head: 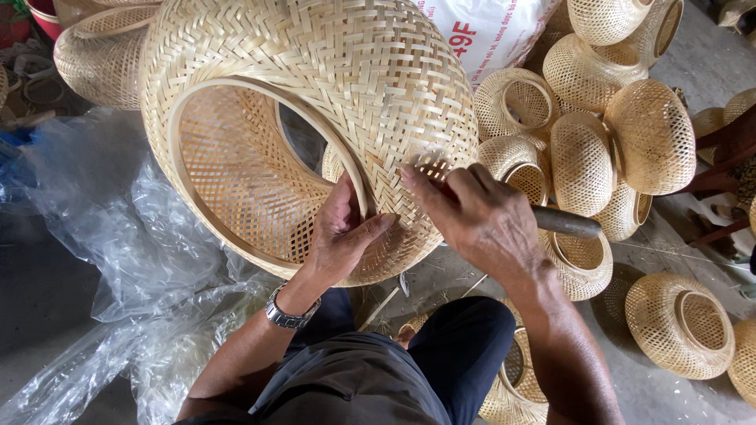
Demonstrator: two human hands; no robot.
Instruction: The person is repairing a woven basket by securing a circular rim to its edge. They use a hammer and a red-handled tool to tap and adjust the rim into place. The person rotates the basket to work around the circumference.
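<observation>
I'm gripping the big woven basket (315, 118) rim, left hand (342, 232) fingers curled inside. Right hand (480, 216) is clenching a dark tool handle (567, 222), fingers pressed together.

Right hand (480, 220) conceals all but the dark handle end of the tool (568, 223); working tip not visible. Large woven shade (331, 86) cut off at top edge. White sack (492, 27), upper centre, mostly cropped.

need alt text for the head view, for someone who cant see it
Two hands work on a large woven bamboo shade: the left hand grips its rim, the right hand presses a dark-handled tool to the weave. Smaller shades lie nearby.
</observation>
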